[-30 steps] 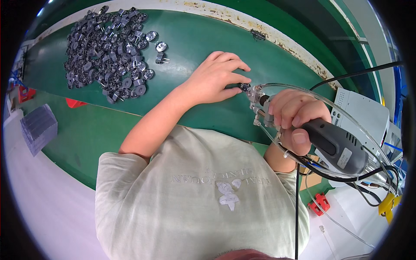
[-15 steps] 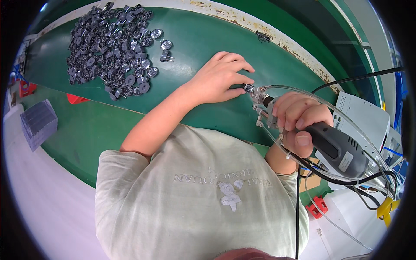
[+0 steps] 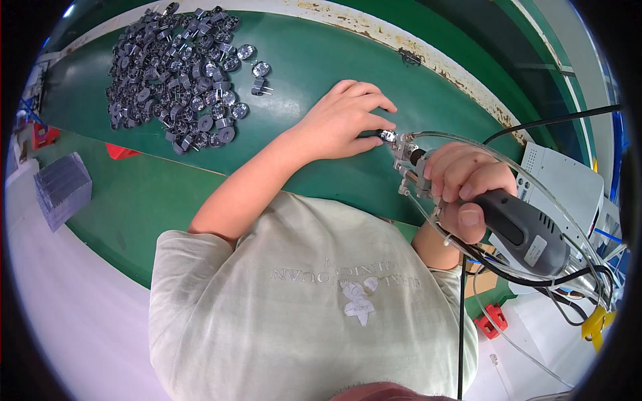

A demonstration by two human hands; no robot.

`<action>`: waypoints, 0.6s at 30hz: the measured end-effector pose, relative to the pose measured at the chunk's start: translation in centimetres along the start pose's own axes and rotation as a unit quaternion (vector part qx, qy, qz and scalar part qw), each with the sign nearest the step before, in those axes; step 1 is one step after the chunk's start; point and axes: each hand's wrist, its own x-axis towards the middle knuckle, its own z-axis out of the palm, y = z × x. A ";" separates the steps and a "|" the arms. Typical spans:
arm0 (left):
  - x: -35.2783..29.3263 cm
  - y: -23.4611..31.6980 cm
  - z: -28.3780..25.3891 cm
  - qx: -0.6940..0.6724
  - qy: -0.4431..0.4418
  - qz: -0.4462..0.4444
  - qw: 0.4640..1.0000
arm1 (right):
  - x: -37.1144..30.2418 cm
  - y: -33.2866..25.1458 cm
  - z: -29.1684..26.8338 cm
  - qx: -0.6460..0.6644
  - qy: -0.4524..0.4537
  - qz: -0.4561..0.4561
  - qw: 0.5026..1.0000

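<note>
Between the thumb and fingertips of my left hand [image 3: 342, 122] is a small round black electronic part [image 3: 387, 136] with a shiny face; it looks like the pinned buzzers in the heap. The hand rests low over the green mat. My right hand [image 3: 465, 177] is wrapped round a dark grey handheld power tool [image 3: 525, 234] with a metal head and clear tubes. The metal head [image 3: 408, 150] meets the part at my left fingertips; whether it touches the part I cannot tell. Left of my hands lies a large heap of black round buzzers [image 3: 177, 77] with metal pins.
Several loose buzzers [image 3: 261, 69] lie at the heap's right edge. The green mat [image 3: 294, 60] ends at a chipped white rim [image 3: 348, 20]. A white box-shaped device [image 3: 562, 177], black cables [image 3: 555, 119] and tubes crowd the right side. A grey-purple block [image 3: 63, 190] stands lower left.
The whole view has shifted slightly. Both hands keep their grips, with the tool head still at the part in my left fingers.
</note>
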 end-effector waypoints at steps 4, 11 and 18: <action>0.0 0.1 -0.1 -0.002 -0.004 -0.005 1.000 | 0.0 -0.1 0.3 -0.008 0.003 0.002 1.000; 0.0 0.1 0.0 0.001 -0.002 -0.004 1.000 | 0.0 0.1 1.4 -0.044 0.033 -0.003 0.998; -0.1 0.2 0.0 -0.004 -0.003 -0.006 1.000 | 0.3 1.3 1.8 -0.038 0.017 -0.039 0.998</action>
